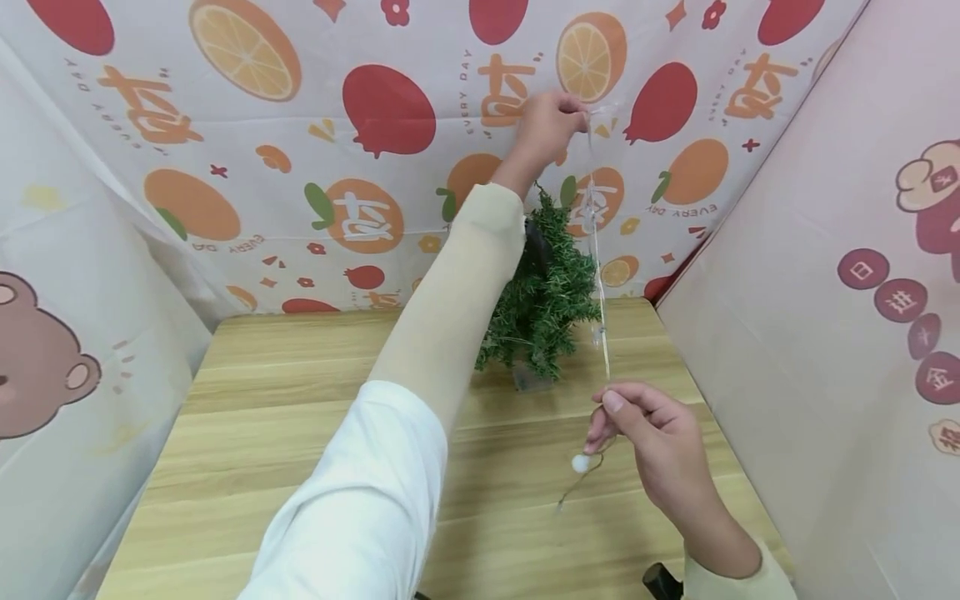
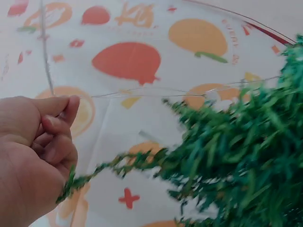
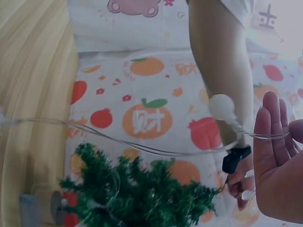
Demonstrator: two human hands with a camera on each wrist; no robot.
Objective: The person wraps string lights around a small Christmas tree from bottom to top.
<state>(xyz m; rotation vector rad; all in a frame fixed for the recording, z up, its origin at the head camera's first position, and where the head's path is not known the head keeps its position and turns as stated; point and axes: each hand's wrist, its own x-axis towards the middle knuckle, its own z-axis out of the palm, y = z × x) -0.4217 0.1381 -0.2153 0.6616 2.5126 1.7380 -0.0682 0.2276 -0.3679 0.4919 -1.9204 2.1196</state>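
A small green artificial Christmas tree [image 1: 555,292] stands toward the back of the table, partly hidden by my left forearm. My left hand [image 1: 551,125], raised above and behind the tree, pinches a thin clear wire of a light string [image 1: 600,287]. In the left wrist view the wire [image 2: 142,94] runs from those fingertips toward the branches. Lower and nearer, my right hand [image 1: 663,442] pinches the same string between thumb and fingers. A white ball [image 3: 221,107] on the string hangs beside the right fingers, and a short loose end dangles below.
The wooden table [image 1: 300,467] carries the tree on a clear base [image 1: 531,377]. Fruit-printed cloth [image 1: 285,192] hangs behind, with pale printed cloth walls on both sides. Something black [image 1: 662,581] shows beside my right wrist.
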